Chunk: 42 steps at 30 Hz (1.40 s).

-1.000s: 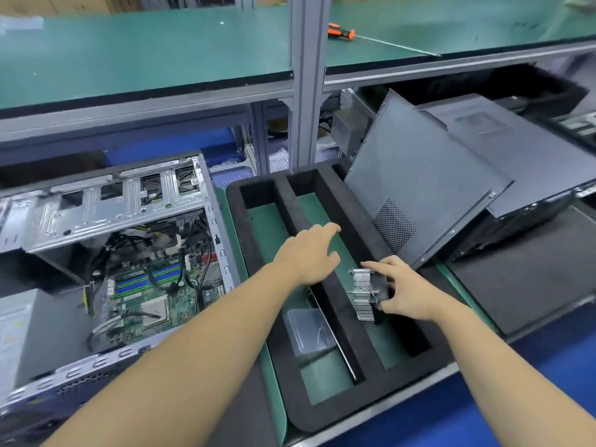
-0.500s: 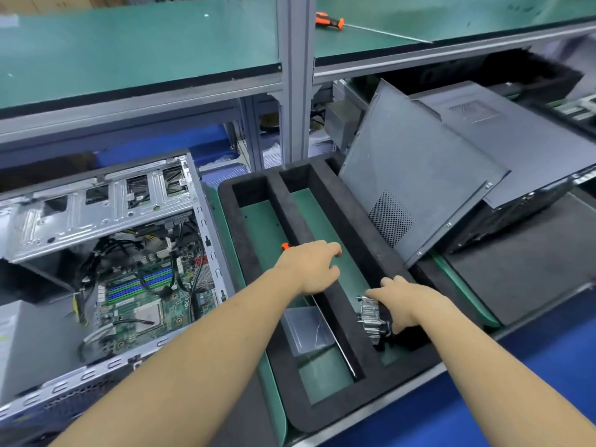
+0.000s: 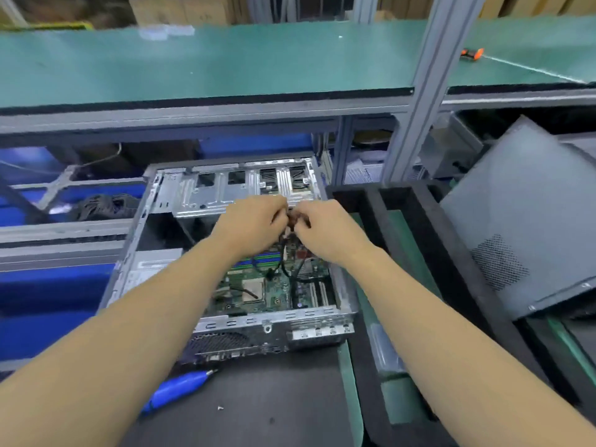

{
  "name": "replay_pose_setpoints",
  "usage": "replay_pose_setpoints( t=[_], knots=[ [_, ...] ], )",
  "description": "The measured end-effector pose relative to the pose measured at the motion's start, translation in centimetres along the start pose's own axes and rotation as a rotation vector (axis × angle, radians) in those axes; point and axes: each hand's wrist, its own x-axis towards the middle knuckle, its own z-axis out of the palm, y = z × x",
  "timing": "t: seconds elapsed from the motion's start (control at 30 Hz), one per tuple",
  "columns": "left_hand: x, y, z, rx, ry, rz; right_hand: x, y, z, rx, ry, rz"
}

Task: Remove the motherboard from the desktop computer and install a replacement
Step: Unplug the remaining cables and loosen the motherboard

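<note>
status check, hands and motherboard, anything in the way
Left hand and right hand both pinching a cable connector over the open case. Motherboard still mounted. Black cables draped across it.

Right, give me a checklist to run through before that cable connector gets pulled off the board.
1. Both hands on the connector: ok; left hand and right hand pinch the cable connector together.
2. Connector latch released: cannot tell, fingers hide it.
3. Motherboard still seated in the open computer case: ok.
4. Other cables off the board: not ok, black cables still cross it.
5. Blue screwdriver within reach, in front of the case: ok.
</note>
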Motion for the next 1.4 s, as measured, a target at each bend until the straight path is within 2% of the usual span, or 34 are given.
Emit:
replay_pose_setpoints(
  t=[0.13, 0.23, 0.27, 0.33, 0.43, 0.53, 0.7, 0.87, 1.0, 1.1, 1.23, 1.4],
  knots=[
    [-4.6, -5.3, 0.8, 0.222, -0.401, -0.072, 2.8, -2.2, 6.4, -0.096, -0.379, 0.015],
    [-6.9, -5.8, 3.2, 0.464, -0.722, 0.004, 3.3, -1.9, 10.2, -0.29, -0.605, 0.005],
    [-7.2, -5.7, 4.1, 0.512, -0.792, 0.041, 3.5, -1.9, 10.9, -0.341, -0.656, -0.011],
    [-7.4, -5.5, 5.2, 0.433, -0.85, 0.044, 3.8, -1.8, 11.8, -0.424, -0.717, -0.06],
    [-6.8, -5.7, 5.5, 0.204, -0.89, 0.011, 3.9, -1.3, 12.4, -0.497, -0.753, -0.142],
    [-6.3, -5.8, 5.9, 0.115, -0.914, -0.032, 3.7, -1.1, 12.9, -0.533, -0.771, -0.167],
    [-4.5, -7.2, 5.8, 0.098, -0.963, -0.136, 3.5, -1.1, 13.5, -0.583, -0.73, -0.169],
    [-4.0, -7.3, 6.9, 0.141, -0.901, -0.128, 3.2, -1.3, 13.6, -0.616, -0.75, -0.2],
    [-3.7, -7.2, 7.5, 0.17, -0.88, -0.105, 2.7, -2.2, 13.4, -0.713, -0.793, -0.362],
    [-3.7, -7.3, 7.8, 0.247, -0.837, -0.078, 2.5, -2.2, 13.2, -0.725, -0.74, -0.47],
    [-3.5, -7.1, 7.8, 0.241, -0.848, -0.056, 3.1, -0.6, 12.4, -0.55, -0.624, -0.272],
    [-3.1, -6.9, 8.2, 0.252, -0.767, -0.014, 4.2, 0.8, 11.8, -0.286, -0.451, -0.11]
  ],
)
